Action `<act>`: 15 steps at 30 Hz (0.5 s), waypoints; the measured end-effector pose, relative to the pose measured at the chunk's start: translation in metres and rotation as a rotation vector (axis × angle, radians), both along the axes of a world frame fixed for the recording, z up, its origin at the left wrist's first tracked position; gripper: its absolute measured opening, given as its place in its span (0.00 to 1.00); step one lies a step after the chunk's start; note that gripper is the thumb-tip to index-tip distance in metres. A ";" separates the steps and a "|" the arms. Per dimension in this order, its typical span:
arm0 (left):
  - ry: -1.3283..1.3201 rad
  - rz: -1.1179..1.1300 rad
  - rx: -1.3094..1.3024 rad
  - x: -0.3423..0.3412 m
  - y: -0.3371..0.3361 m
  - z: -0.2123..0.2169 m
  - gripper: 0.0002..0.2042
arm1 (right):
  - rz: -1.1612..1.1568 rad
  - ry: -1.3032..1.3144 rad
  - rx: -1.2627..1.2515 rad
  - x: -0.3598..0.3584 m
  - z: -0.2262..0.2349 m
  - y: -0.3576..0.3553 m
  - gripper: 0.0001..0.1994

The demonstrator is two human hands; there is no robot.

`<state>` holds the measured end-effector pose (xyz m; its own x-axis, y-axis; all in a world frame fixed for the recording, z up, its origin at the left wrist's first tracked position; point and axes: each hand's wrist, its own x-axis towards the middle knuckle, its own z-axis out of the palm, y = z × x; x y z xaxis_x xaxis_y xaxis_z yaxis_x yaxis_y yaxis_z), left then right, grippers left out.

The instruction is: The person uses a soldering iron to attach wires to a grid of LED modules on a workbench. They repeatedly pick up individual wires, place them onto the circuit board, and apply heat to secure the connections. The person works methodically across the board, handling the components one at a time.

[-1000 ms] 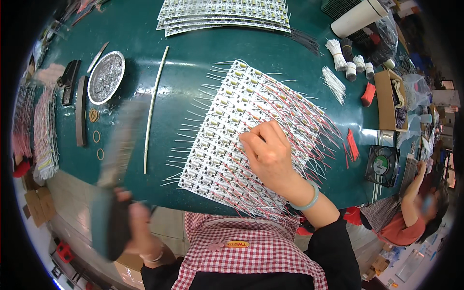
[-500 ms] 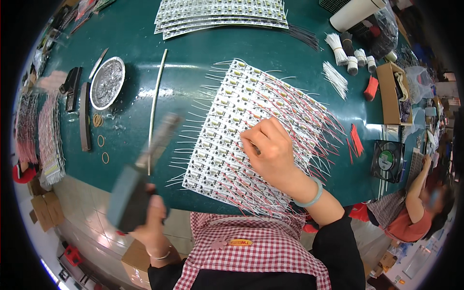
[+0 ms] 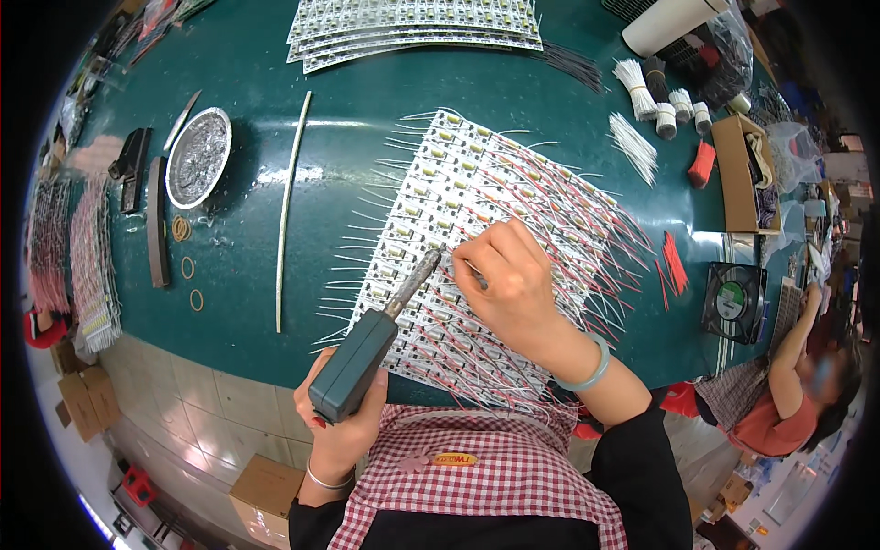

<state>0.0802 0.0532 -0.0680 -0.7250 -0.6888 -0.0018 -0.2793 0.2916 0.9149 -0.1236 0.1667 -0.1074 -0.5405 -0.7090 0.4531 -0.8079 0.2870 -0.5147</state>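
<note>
A white circuit board panel (image 3: 414, 213) lies tilted on the green table in front of me. White wires stick out along its left edge, and many red, white and dark wires (image 3: 587, 225) fan out over its right half. My left hand (image 3: 344, 435) is closed around a dark green soldering gun (image 3: 351, 365), whose metal tip points up and right to the middle of the board, just left of my other hand. Over the board, my right hand (image 3: 509, 280) is closed in a pinch; whatever lies between its fingertips is too small to make out.
At left are a silver bowl (image 3: 199, 158), rubber bands (image 3: 181, 228), a dark bar (image 3: 158, 220) and wired strips (image 3: 94, 266). A thin pale rod (image 3: 291, 211) lies nearby. More boards (image 3: 417, 32) are stacked behind. White wire bundles (image 3: 632, 147), a carton (image 3: 738, 174) and a fan (image 3: 733, 302) stand right, where a person sits.
The soldering gun in my left hand has swung right from beside the board, bringing its tip over the board's middle. My right hand has barely moved.
</note>
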 end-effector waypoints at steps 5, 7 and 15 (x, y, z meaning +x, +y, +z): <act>-0.021 -0.023 -0.052 -0.002 0.001 0.004 0.06 | -0.004 0.008 0.020 0.001 0.000 0.000 0.07; -0.074 -0.017 -0.018 -0.001 0.002 0.008 0.05 | -0.002 0.007 0.021 0.002 0.000 0.000 0.07; 0.412 0.471 -0.150 0.036 -0.059 0.015 0.17 | -0.015 0.012 0.008 0.000 0.002 0.003 0.07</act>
<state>0.1164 -0.0054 -0.0532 -0.2652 -0.9047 0.3336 -0.0434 0.3568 0.9332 -0.1234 0.1694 -0.1058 -0.5455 -0.7049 0.4534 -0.8095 0.3031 -0.5028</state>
